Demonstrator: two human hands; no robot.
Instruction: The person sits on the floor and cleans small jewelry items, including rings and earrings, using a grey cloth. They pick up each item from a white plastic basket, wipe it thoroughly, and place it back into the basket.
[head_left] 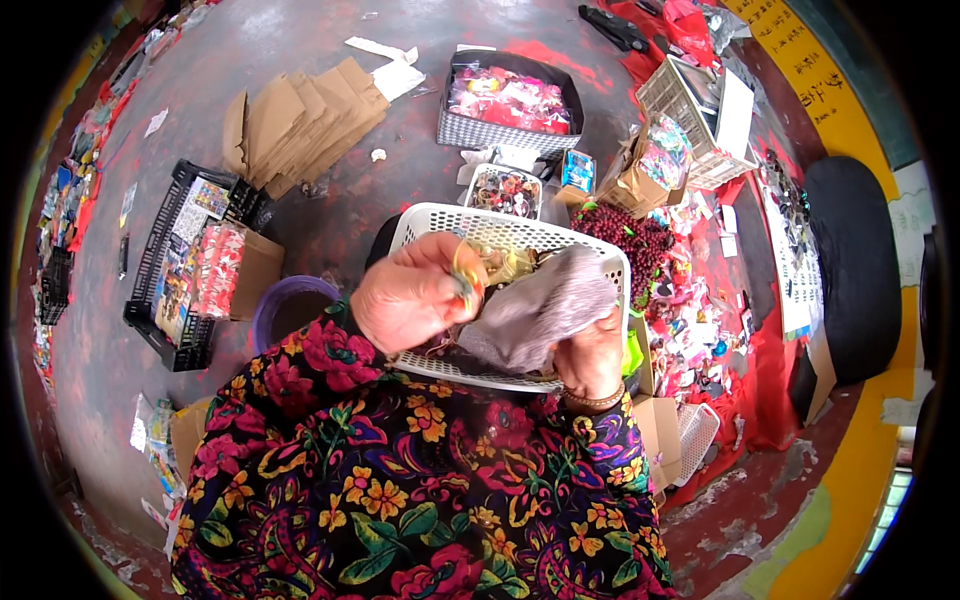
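A white plastic basket (450, 217) with holes in its walls is right in front of me. Over its left part, my left hand (408, 298) is closed, its fingertips pinching a small yellow and teal piece (466, 272) whose kind I cannot make out. My right hand (592, 358), at the basket's near right corner, grips a greyish-mauve ribbed cloth (545, 308). The cloth lies across the basket's right half and hides much of what is inside. Beyond my left fingers, a crumpled yellowish item (508, 262) shows in the basket.
Past the basket sit a small white tray of trinkets (541, 182) and a grey patterned bin (470, 132). Dark red beads (625, 235) and loose small items crowd the right. To the left are a purple bucket (265, 318), a black crate (195, 352) and flattened cardboard (305, 120).
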